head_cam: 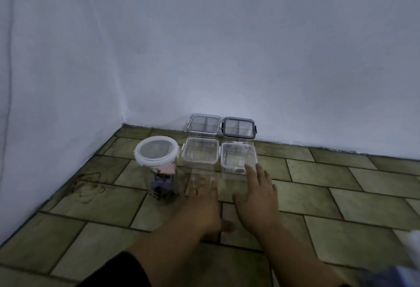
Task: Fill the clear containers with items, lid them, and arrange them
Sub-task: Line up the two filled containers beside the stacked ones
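A round clear jar [161, 180] with a white lid stands at the left and holds pink and purple binder clips. Beside it stand two square clear containers [200, 153] [238, 155], both lidded. Behind them, against the wall, are two more lidded square containers [204, 123] [239, 128], the right one with a dark rim. My left hand [202, 198] lies flat with fingers spread, its fingertips at the front face of the left square container. My right hand [259, 191] is spread too, fingertips touching the front of the right square container. Neither hand holds anything.
The containers sit on a tiled floor [318, 196] in a corner of pale walls [227, 48]. A few rubber bands [89, 186] lie on the floor left of the jar. A white object [411, 248] shows at the right edge.
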